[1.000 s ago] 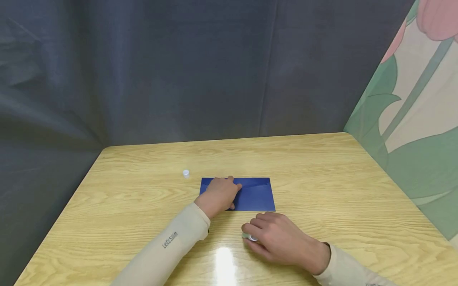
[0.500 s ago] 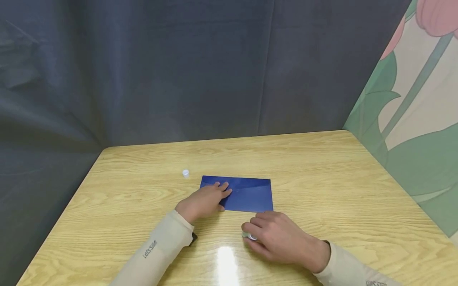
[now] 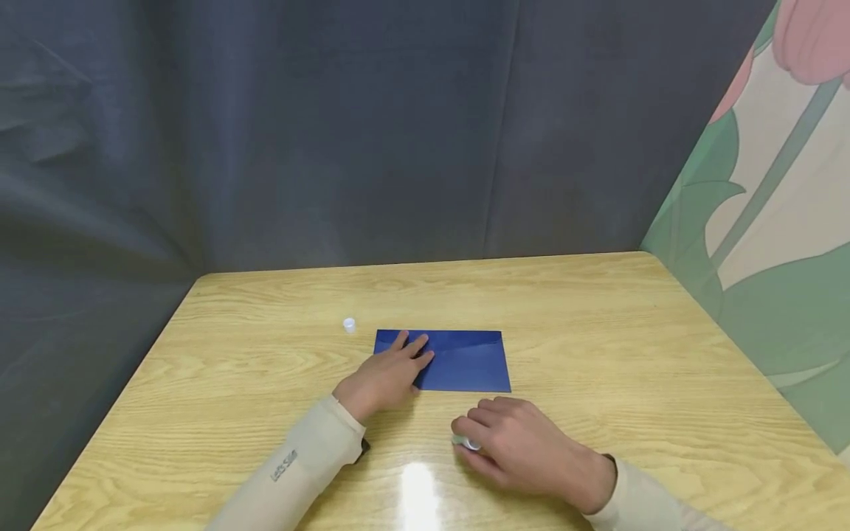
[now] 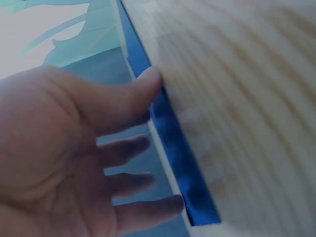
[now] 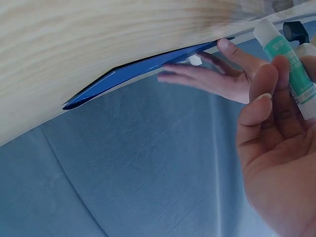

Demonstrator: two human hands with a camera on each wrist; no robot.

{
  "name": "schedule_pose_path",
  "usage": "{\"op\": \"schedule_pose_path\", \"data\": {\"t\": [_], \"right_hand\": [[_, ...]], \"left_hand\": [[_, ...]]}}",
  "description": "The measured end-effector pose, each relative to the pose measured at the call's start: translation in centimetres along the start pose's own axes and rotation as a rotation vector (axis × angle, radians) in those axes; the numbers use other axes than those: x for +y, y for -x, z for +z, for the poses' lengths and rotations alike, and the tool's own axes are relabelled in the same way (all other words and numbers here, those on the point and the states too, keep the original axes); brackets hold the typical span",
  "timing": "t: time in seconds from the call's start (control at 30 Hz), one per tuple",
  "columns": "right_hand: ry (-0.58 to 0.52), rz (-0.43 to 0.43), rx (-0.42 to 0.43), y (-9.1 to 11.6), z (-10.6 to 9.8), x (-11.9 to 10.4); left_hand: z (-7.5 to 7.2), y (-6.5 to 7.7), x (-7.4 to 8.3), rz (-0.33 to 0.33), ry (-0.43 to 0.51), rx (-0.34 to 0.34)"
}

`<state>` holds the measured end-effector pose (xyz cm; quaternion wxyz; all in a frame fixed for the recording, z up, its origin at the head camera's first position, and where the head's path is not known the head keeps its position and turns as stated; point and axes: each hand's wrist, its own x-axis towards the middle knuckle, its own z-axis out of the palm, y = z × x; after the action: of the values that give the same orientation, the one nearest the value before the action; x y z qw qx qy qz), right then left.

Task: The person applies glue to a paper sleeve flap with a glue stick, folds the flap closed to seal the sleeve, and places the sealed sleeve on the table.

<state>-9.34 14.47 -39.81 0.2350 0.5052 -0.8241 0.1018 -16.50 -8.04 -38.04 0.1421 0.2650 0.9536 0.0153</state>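
Observation:
A blue envelope (image 3: 468, 369) lies on the table with its flap along the far side. Across its left part rests my left hand (image 3: 388, 372), fingers straight and spread, thumb by the near edge. In the left wrist view the thumb (image 4: 148, 81) touches the envelope's blue edge (image 4: 180, 163). My right hand (image 3: 514, 446) is just in front of the envelope's near right corner, gripping a glue stick (image 5: 289, 64) with a green label between curled fingers and thumb. The head view shows only a bit of the stick.
A small white cap (image 3: 350, 325) stands on the wooden table (image 3: 584, 317) to the left of the envelope. Dark cloth (image 3: 365, 133) hangs behind the table, and a flower-patterned curtain (image 3: 783, 310) borders its right side.
My left hand has slid left over the envelope and spread its fingers. The envelope shifted slightly under it. My right hand keeps its place with the glue stick.

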Motion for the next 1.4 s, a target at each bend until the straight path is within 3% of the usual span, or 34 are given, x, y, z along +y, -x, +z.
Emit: {"op": "schedule_pose_path", "data": {"t": [0.17, 0.3, 0.47, 0.97, 1.4], "right_hand": [[-0.004, 0.002, 0.003, -0.1, 0.2, -0.1], [-0.004, -0.003, 0.002, -0.2, 0.2, 0.0], [0.004, -0.007, 0.003, -0.2, 0.0, 0.1], [0.018, 0.009, -0.007, -0.1, 0.3, 0.1], [0.013, -0.012, 0.010, -0.2, 0.2, 0.1]], "left_hand": [[0.0, 1.6, -0.1, 0.044, -0.059, 0.081], [0.5, 2.9, -0.2, 0.102, -0.108, 0.081], [1.0, 3.6, -0.3, 0.106, -0.082, 0.085], [0.7, 2.8, -2.0, 0.049, 0.121, 0.014], [0.7, 2.1, -2.5, 0.028, 0.077, -0.001]]}}
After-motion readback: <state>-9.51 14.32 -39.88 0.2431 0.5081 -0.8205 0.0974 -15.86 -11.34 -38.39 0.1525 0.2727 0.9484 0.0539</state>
